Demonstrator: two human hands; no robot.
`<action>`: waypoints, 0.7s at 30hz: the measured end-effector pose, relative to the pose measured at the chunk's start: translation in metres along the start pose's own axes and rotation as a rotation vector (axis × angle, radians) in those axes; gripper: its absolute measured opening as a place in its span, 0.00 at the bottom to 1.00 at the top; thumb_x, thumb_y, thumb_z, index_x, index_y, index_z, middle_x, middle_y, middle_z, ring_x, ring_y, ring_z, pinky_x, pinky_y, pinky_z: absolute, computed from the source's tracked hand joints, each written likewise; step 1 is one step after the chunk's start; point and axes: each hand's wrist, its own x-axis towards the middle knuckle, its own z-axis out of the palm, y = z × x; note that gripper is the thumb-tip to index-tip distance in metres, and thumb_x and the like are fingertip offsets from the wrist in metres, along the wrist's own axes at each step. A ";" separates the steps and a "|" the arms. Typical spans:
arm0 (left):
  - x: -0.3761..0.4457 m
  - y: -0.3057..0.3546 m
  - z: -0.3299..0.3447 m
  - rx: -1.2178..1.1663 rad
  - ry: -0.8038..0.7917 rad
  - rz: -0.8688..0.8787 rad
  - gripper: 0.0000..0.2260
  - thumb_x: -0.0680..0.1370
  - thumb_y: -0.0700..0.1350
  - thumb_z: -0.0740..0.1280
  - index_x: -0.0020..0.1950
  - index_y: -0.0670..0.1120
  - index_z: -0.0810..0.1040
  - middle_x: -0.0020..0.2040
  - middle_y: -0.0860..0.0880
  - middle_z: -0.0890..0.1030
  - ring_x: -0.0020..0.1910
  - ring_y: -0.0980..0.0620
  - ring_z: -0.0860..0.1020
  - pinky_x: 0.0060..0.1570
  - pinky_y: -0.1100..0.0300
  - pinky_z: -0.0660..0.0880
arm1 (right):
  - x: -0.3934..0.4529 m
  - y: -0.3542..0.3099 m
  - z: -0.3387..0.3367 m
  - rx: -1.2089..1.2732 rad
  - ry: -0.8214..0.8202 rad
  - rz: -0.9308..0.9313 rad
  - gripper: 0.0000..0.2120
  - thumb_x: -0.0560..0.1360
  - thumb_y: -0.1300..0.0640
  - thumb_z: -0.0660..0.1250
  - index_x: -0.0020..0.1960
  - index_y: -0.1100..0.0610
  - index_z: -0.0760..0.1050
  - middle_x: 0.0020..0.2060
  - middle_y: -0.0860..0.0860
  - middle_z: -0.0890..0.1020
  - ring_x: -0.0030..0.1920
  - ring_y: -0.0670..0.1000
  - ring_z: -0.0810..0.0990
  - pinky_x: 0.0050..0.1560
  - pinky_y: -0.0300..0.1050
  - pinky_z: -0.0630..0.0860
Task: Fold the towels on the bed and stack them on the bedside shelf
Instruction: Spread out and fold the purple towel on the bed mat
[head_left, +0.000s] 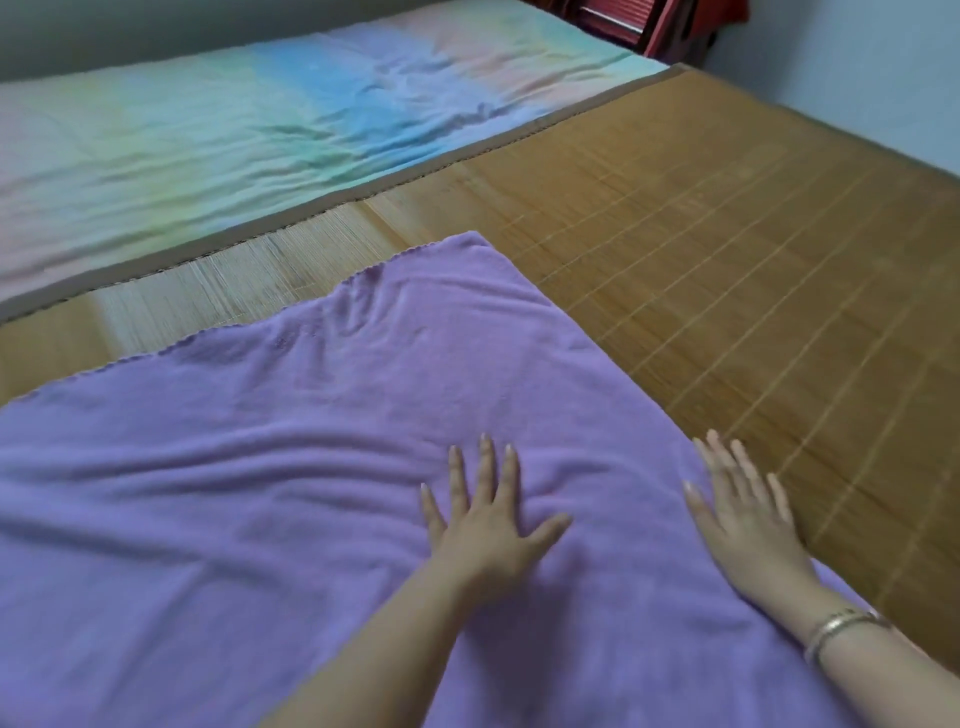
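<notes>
Towel (260, 493) spread flat, long axis leftward; left hand (488, 535) and right hand (748, 525) press flat-fingered near its right edge, gripping nothing.

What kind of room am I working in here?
Most likely a bedroom: a bed with a woven bamboo mat, a pastel sheet beside it, and a purple towel spread flat under both hands.

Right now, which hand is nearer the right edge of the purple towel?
The right hand. It lies flat at the purple towel's right edge, fingertips reaching the bamboo mat. The left hand presses flat further in on the towel.
</notes>
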 end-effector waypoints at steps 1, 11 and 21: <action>-0.001 -0.003 0.013 0.038 0.029 -0.001 0.42 0.72 0.73 0.51 0.75 0.58 0.32 0.73 0.57 0.26 0.73 0.47 0.27 0.69 0.37 0.32 | 0.001 0.003 0.007 -0.001 0.021 -0.002 0.32 0.76 0.37 0.40 0.77 0.48 0.53 0.76 0.45 0.56 0.76 0.48 0.52 0.73 0.57 0.52; 0.012 -0.009 0.035 0.161 0.121 -0.046 0.47 0.66 0.78 0.51 0.73 0.60 0.28 0.73 0.58 0.25 0.72 0.47 0.26 0.69 0.36 0.33 | 0.007 0.004 0.023 -0.012 0.092 -0.056 0.35 0.75 0.38 0.35 0.78 0.50 0.50 0.78 0.45 0.50 0.77 0.48 0.43 0.75 0.54 0.40; 0.009 0.003 0.028 0.222 0.077 -0.127 0.48 0.63 0.78 0.50 0.73 0.61 0.29 0.74 0.59 0.27 0.74 0.49 0.28 0.70 0.37 0.35 | 0.008 0.006 0.020 0.022 0.114 -0.081 0.32 0.77 0.40 0.41 0.77 0.54 0.55 0.77 0.49 0.54 0.77 0.52 0.49 0.74 0.59 0.45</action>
